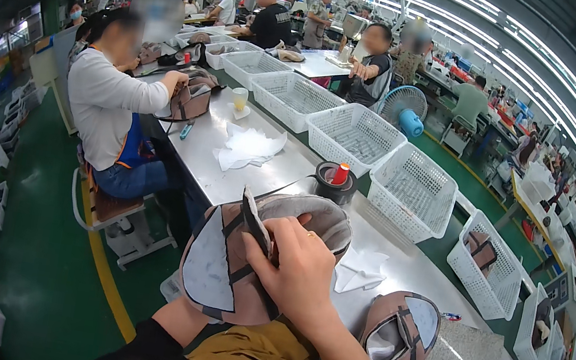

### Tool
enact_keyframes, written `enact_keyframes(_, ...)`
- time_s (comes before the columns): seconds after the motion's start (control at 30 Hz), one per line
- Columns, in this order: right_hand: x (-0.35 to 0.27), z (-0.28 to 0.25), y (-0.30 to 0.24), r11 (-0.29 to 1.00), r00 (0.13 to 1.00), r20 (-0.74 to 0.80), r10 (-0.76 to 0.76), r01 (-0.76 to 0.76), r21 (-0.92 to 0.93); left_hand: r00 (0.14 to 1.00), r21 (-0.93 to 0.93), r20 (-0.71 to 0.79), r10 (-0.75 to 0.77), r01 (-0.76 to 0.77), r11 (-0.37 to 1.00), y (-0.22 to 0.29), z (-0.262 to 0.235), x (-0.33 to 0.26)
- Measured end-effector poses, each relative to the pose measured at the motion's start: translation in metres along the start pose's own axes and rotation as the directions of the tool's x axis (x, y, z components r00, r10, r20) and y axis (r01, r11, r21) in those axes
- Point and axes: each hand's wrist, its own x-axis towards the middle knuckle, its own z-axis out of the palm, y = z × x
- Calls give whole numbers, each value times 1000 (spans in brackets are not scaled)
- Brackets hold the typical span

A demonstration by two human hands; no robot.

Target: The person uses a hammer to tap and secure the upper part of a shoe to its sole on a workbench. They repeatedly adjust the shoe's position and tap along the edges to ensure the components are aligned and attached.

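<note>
A brown shoe upper (230, 261) with a grey lining and dark straps is held up in front of me over the near edge of the steel table (271, 170). My right hand (300, 269) grips it from the right, fingers curled over its top edge, a ring on one finger. My left hand is hidden behind the upper; only its forearm (179, 321) shows below. A second brown upper (399, 333) lies on the table to the right. A dark round pot (335, 181) with a red-tipped tool stands just beyond.
White plastic baskets (355, 138) line the far side of the table, one holding a brown piece (482, 250). White cloths (248, 147) lie on the table. A seated person in a white top (108, 102) works on the left. A blue fan (403, 108) stands beyond.
</note>
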Motion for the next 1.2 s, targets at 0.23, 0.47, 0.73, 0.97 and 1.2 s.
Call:
enact_keyframes(0.23,-4,0,6,1000,1000,6,20,-20,-13,999,-15,-42,-10,9,1000,-7,-3,-9)
enact_keyframes(0.47,-7,-1,7,999,999,3,34,-34,-1,996,-16,-82,-18,17,1000,-11,-3,-12)
enact_keyframes(0.73,-26,-24,18,989,989,125,82,-96,111,923,155,-384,-15,80,985,39,16,-26)
enact_keyframes(0.97,-56,-60,41,947,927,245,284,-311,82,849,584,-529,-16,377,719,91,31,-63)
enact_keyframes(1.2,-84,-76,58,918,851,383,359,-396,20,650,547,-667,-365,759,352,110,6,-8)
